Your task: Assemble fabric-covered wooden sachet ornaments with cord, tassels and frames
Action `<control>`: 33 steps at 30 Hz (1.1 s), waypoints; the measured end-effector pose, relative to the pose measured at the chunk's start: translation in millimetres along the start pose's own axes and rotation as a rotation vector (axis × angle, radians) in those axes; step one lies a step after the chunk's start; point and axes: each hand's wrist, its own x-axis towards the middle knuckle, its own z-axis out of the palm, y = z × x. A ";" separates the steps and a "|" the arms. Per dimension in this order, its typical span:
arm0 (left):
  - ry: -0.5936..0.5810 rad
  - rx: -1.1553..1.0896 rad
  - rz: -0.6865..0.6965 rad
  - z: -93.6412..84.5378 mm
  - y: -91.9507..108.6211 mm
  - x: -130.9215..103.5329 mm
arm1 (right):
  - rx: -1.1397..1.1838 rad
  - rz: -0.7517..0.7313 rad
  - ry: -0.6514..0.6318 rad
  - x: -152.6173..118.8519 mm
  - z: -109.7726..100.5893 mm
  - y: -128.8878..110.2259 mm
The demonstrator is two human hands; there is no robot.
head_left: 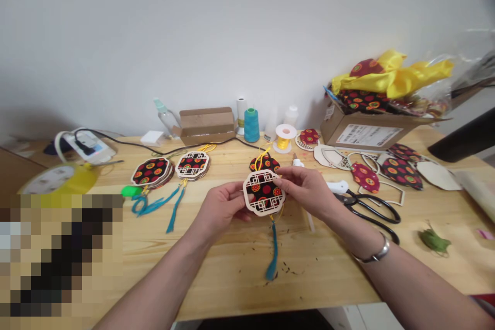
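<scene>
Between my two hands is a scalloped ornament (264, 192), with a pale wooden lattice frame over black cloth patterned in red and yellow. My left hand (228, 206) grips its left edge. At the upper right edge, the thumb and fingers of my right hand (303, 188) pinch it. A yellow cord loop (263, 155) rises from its top, and a teal tassel (273, 255) hangs below. Just behind it lies another patterned cloth piece (258, 162), partly covered. A white glue gun (336, 186) lies beyond my right hand, partly hidden by it.
Finished-looking ornament stacks (152, 171) lie left. Black-handled scissors (373, 211) are near my right forearm. Behind stand a teal thread cone (251, 126), a yellow cord spool (285, 139) and a cardboard box (356, 131) of cloth. Wooden frames (330, 157) and green thread (434, 240) lie right.
</scene>
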 end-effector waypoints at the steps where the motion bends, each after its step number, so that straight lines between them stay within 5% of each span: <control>1: -0.008 0.008 -0.001 0.2 -0.2 -0.4 | -0.057 -0.021 0.023 -0.1 0.2 -0.2; 18: -0.043 0.075 -0.015 0.7 -0.1 -1.3 | -0.250 -0.118 0.028 -3.2 0.4 -2.1; 33: 0.008 0.035 0.015 -5.3 0.6 1.1 | 0.004 0.045 -0.027 0.7 -10.1 -5.6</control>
